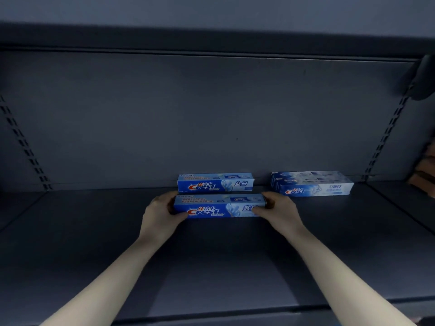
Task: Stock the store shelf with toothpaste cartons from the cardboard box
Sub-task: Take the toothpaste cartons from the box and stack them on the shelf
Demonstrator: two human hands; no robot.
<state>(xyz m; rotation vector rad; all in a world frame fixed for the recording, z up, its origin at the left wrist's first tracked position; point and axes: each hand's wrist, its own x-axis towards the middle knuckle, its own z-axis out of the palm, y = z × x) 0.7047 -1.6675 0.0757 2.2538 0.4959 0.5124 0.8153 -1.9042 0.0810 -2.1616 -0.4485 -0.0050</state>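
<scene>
A blue Crest toothpaste carton point(220, 206) lies lengthwise on the grey shelf point(94, 243). My left hand point(161, 214) grips its left end and my right hand point(279, 208) grips its right end. Just behind it a second blue carton point(215, 182) stands against the back panel. To the right, paler blue-and-white cartons point(312, 183) sit at the back of the shelf; they look stacked. The cardboard box is out of view.
The shelf above point(211, 41) overhangs the space. Slotted uprights run down the back panel at the left point(26, 147) and right point(386, 140). Brownish goods point(426, 170) show at the far right edge, on the neighbouring shelf section.
</scene>
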